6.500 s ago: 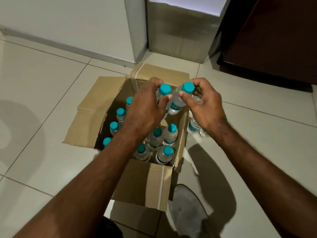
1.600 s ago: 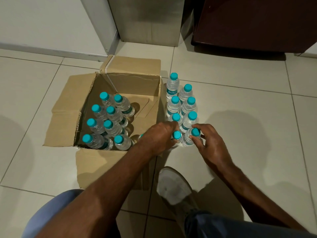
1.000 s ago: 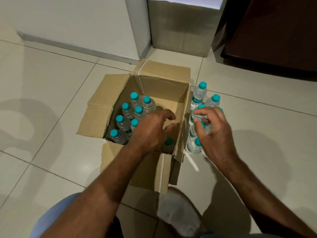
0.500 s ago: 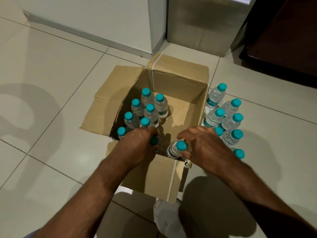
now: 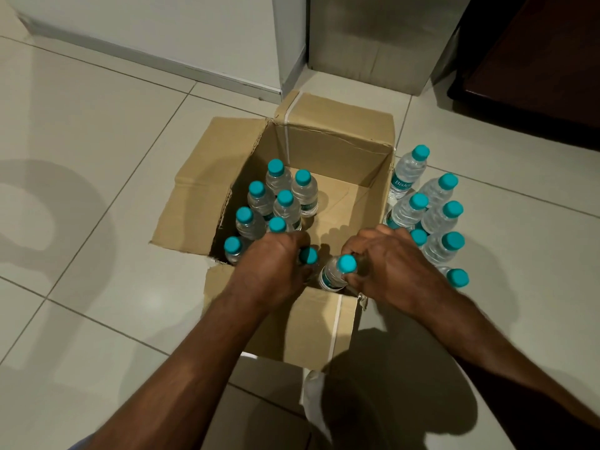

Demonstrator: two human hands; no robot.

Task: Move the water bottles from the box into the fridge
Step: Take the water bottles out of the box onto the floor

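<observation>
Over the near edge of the cardboard box (image 5: 293,326), the right hand (image 5: 394,271) is wrapped around a water bottle (image 5: 334,275), whose teal cap tilts toward the camera above the box's front wall. Just to its left, the left hand (image 5: 276,271) is curled down inside the box around a second bottle (image 5: 307,257) (only its teal cap and a bit of the neck show past the fingers, so how firm the hold is cannot be told). Behind the left hand, seven more bottles (image 5: 285,206) stand upright along the left half of the box, while the right half shows bare cardboard. Outside the box, just beside its right wall, another cluster of bottles (image 5: 436,216) stands in two rows on the tiled floor (image 5: 97,131). Beyond the box rises the lower part of a steel-grey fridge (image 5: 380,37).
</observation>
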